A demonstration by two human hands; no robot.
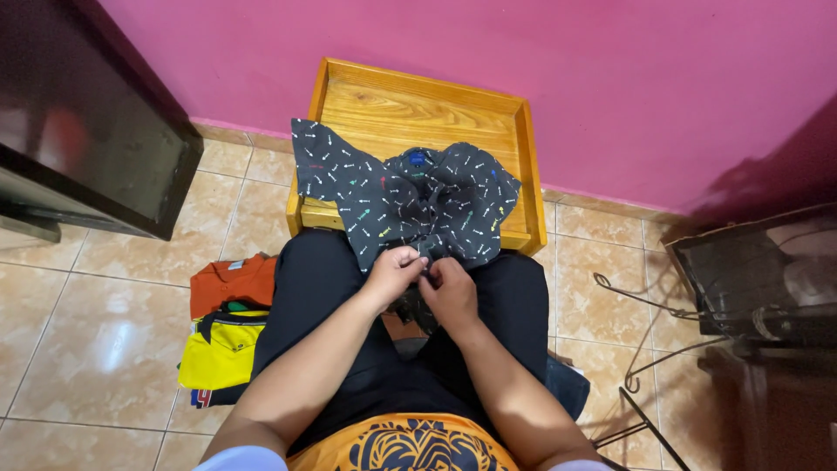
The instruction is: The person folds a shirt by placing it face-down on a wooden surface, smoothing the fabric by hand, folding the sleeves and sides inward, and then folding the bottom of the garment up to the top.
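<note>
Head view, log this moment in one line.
left hand: pinching dark patterned shirt | right hand: same shirt | shirt over wooden tray

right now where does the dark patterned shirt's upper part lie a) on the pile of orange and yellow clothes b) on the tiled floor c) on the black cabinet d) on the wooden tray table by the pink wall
d: the dark patterned shirt is spread over the front rim of the wooden tray table, while the left hand and right hand pinch its lower edge over the lap.

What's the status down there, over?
Left hand and right hand both pinching the dark patterned shirt at its front edge. Shirt draped over wooden tray. Nothing blocking.
</note>
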